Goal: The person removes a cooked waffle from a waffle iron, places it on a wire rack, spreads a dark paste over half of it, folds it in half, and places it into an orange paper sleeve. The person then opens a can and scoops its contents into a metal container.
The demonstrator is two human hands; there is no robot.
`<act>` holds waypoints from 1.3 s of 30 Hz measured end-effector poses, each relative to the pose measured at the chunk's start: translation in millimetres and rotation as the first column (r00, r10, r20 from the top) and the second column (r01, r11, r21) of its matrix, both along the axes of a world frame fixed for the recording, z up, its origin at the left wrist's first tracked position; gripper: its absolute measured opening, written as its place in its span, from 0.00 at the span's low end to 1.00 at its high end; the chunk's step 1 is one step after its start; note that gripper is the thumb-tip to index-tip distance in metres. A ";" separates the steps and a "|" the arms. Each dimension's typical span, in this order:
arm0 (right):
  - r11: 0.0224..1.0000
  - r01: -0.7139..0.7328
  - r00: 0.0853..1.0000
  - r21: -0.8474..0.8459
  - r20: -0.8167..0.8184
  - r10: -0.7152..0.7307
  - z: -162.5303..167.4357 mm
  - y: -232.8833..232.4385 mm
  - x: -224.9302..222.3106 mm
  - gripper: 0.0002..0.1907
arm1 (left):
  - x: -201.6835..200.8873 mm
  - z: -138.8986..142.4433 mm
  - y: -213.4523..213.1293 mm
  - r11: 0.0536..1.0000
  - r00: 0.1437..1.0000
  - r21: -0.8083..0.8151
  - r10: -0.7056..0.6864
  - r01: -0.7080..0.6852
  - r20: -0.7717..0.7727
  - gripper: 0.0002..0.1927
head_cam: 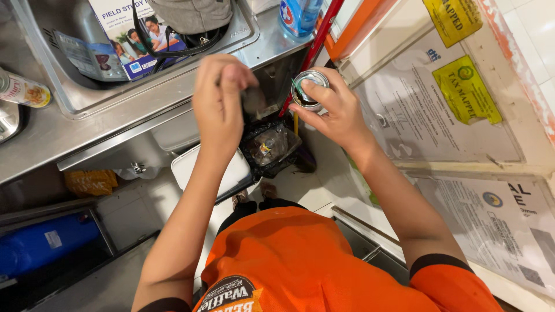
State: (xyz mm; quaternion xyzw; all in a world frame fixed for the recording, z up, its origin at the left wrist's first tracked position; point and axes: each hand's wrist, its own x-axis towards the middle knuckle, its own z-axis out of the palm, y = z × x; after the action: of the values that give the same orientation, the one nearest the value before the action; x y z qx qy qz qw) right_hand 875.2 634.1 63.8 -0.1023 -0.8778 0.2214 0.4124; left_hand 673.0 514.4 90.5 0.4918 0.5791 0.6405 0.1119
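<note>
Above a black-lined bin at centre frame, both hands work over the opening, likely so that anything dropped lands in the liner. Right hand, right of centre: grip clamped around a small open can, fingers wrapped on its side and thumb across the rim, mouth tilted up toward the camera; something greenish shows inside, too small to name. Left hand, left of centre: fingers drawn together, pinched on a small dark thing beside the can, blurred, kind cannot be told. The two hands sit close, can and dark thing nearly touching, both directly over the bin. Person wears an orange shirt with black sleeve cuffs; view looks straight down the torso, feet visible just near the bin. Upper left: steel tabletop with a sunken sink holding a booklet, a grey bag and dark cords. A labelled bottle lies on its side at far left. A blue-liquid bottle stands at top centre. White tub sits under the tabletop beside the bin; blue cylinder at lower left. Right side: wall with papers and yellow stickers.
</note>
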 end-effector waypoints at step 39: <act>0.845 -0.147 0.885 0.515 0.449 -0.120 12.9 48.2 -4.4 0.10 | -13.3 -58.2 19.3 0.980 0.970 -0.134 -0.114 0.145 0.214 0.18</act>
State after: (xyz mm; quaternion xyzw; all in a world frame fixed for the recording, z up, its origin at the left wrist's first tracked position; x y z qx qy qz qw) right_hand 870.8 682.4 76.7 -0.0269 -0.9775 -0.0602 0.2002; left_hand 659.7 533.7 32.3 0.4501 0.5771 0.6342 0.2493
